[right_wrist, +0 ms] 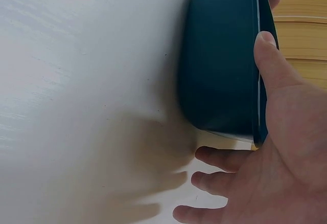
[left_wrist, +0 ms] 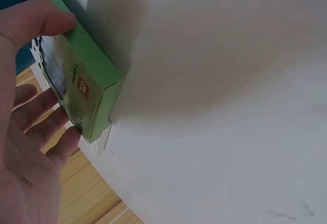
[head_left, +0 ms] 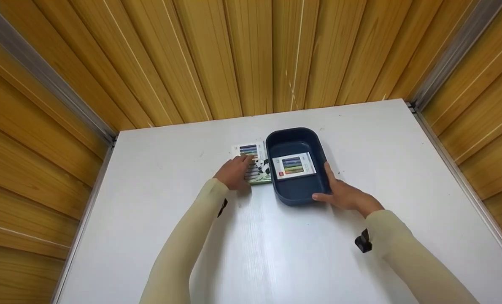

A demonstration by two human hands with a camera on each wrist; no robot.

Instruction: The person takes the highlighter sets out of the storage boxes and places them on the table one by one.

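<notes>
In the head view, a dark blue rectangular bin (head_left: 301, 192) rests on the white table. Inside it lies a flat white box (head_left: 310, 162) with a panel of coloured sticks like crayons. My right hand (head_left: 346, 195) holds the bin at its near right corner, thumb (right_wrist: 276, 60) over the rim and several fingers spread outside. Left of the bin, my left hand (head_left: 235, 171) grips a green-edged panda box (left_wrist: 89, 81), thumb on its green side and fingers along another edge. Another white box (head_left: 248, 148) with coloured sticks shows just beyond it, partly covered.
The white table (head_left: 289, 261) reaches back to a wood-look panel wall (head_left: 251, 59). Similar side walls stand at left and right, with metal strips (head_left: 457, 181) along the table's side edges. The bin's left wall is right beside the panda box.
</notes>
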